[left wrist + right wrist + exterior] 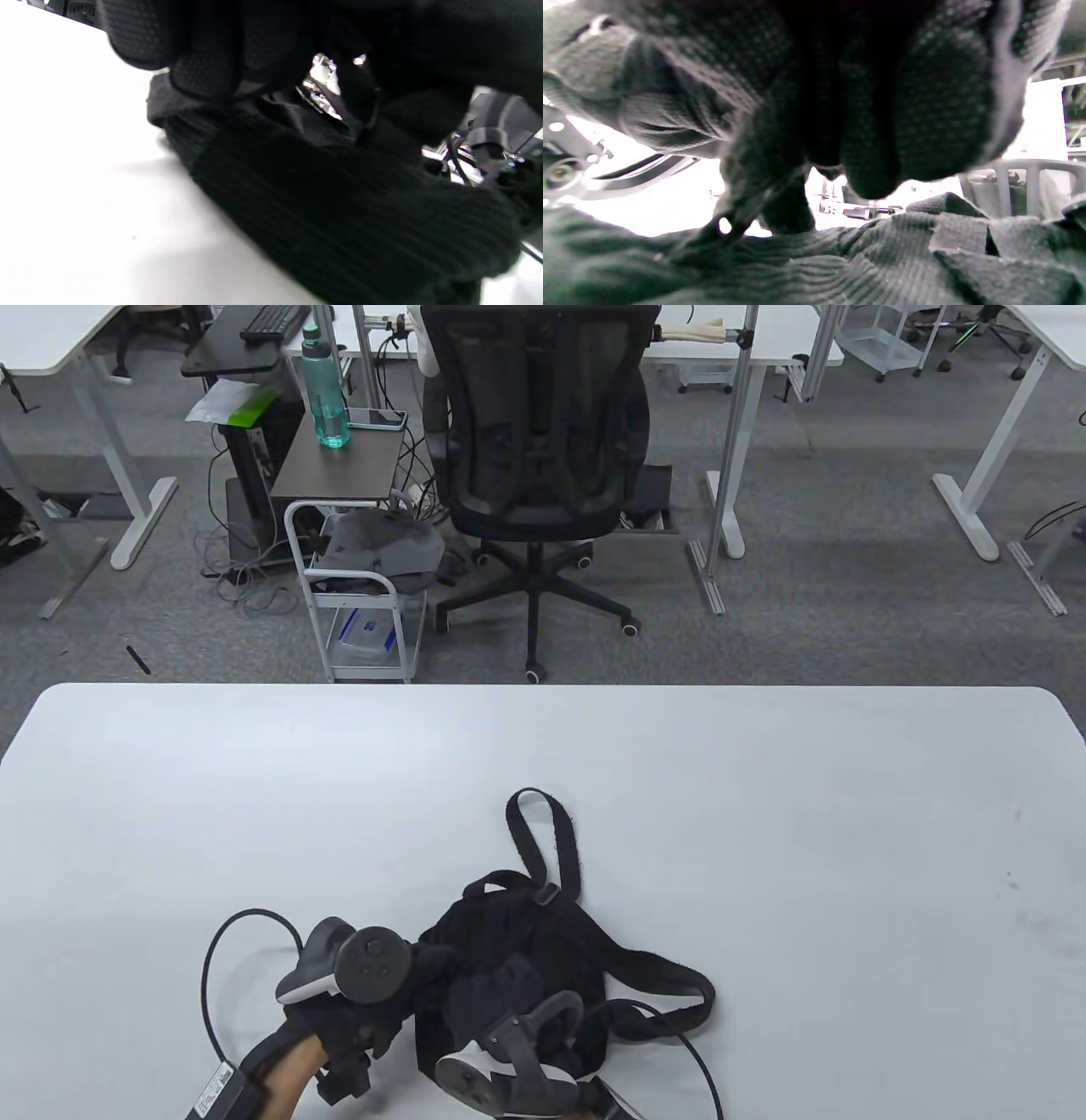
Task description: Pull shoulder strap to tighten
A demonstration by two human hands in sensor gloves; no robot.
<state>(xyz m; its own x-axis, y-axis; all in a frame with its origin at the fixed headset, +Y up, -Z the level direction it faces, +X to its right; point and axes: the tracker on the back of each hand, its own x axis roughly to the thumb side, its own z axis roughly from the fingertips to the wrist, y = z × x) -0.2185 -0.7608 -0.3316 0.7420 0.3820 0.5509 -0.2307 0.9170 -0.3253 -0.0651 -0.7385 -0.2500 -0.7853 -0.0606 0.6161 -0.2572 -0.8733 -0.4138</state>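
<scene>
A small black backpack (526,933) lies on the white table (764,831) near its front edge. One strap loop (543,827) points away from me, and a wider shoulder strap (670,976) curves out to the right. My left hand (428,963) is at the bag's left edge. In the left wrist view its bent fingers (203,63) close over a fold of the ribbed fabric (339,203). My right hand (492,984) lies on the middle of the bag. In the right wrist view its fingers (869,169) curl down onto the fabric (840,262); what they hold is hidden.
Black glove cables loop on the table to the left (212,959) and right (704,1069) of the hands. Beyond the far edge stand a black office chair (534,475) and a white cart (365,594).
</scene>
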